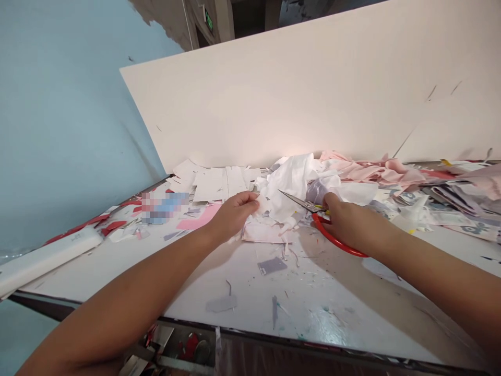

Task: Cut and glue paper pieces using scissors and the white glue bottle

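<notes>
My right hand [344, 222] is wrapped round the red handles of a pair of scissors [326, 232], whose pointed metal blades aim left and slightly away from me. To its left, my left hand [238, 211] pinches the edge of a white piece of fabric [287, 185] between thumb and fingers. The fabric spreads up and back from that pinch, behind the scissor tips. Under it lies a pale card piece [266, 233] among small scraps. Whether the blades touch the fabric, I cannot tell.
A tall white board [313, 94] closes off the table's back. Pink fabric [376, 172] and mixed scraps lie at the right. White cards [211, 184] and a pink sheet [199, 216] lie left. A long white bar [50, 258] runs along the left side by a blue wall [70, 115].
</notes>
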A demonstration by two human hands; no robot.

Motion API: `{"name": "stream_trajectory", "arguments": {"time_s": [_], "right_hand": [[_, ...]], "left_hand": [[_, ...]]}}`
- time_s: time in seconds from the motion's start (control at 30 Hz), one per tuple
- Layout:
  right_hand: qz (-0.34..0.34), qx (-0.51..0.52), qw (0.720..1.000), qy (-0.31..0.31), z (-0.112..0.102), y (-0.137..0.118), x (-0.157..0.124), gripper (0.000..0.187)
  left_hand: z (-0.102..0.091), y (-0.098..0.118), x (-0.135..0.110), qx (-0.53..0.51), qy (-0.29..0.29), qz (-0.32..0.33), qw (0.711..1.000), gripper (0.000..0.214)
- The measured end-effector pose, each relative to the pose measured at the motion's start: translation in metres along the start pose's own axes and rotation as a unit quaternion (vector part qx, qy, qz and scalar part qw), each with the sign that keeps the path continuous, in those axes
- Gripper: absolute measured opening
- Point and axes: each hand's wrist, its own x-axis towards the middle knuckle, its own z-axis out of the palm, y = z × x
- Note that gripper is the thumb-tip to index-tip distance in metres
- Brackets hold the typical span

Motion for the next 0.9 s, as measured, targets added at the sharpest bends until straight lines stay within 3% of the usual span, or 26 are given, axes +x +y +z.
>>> {"name": "stream_trajectory", "arguments": {"time_s": [0.2, 0.37, 0.5, 0.67, 0.73, 0.77, 0.83, 0.9], "right_hand": [[0.017, -0.081, 0.996, -0.045, -0.004, 0.009, 0.001, 0.009], [0.015, -0.093, 0.991, -0.093, 0.003, 0.010, 0.002, 0.013], [-0.019, -0.072, 0.990, -0.122, 0.003, 0.018, 0.007, 0.012], [-0.011, -0.104, 0.992, -0.068, -0.006, 0.014, 0.010, 0.018], [-0.078, -0.103, 0.992, -0.014, -0.003, 0.006, 0.010, 0.027], [-0.148, -0.094, 0.984, 0.025, 0.001, 0.001, 0.011, 0.038], [-0.295, -0.088, 0.948, 0.078, 0.012, -0.007, 0.014, 0.056], [-0.361, -0.087, 0.925, 0.078, 0.021, -0.012, 0.018, 0.053]], "left_hand": [[0.007, -0.012, 0.001, 0.089, -0.093, 0.001, 0.992, 0.019], [0.016, -0.018, -0.001, 0.080, -0.094, 0.008, 0.992, 0.031], [0.019, -0.019, -0.003, 0.115, -0.079, 0.043, 0.989, 0.028], [0.019, -0.020, -0.002, 0.176, -0.087, 0.100, 0.975, 0.020], [0.019, -0.020, -0.001, 0.170, -0.104, 0.107, 0.974, 0.020], [0.019, -0.020, 0.000, 0.162, -0.111, 0.110, 0.974, 0.020], [0.020, -0.020, 0.001, 0.144, -0.119, 0.116, 0.976, 0.020], [0.021, -0.022, 0.003, 0.129, -0.119, 0.107, 0.979, 0.020]]}}
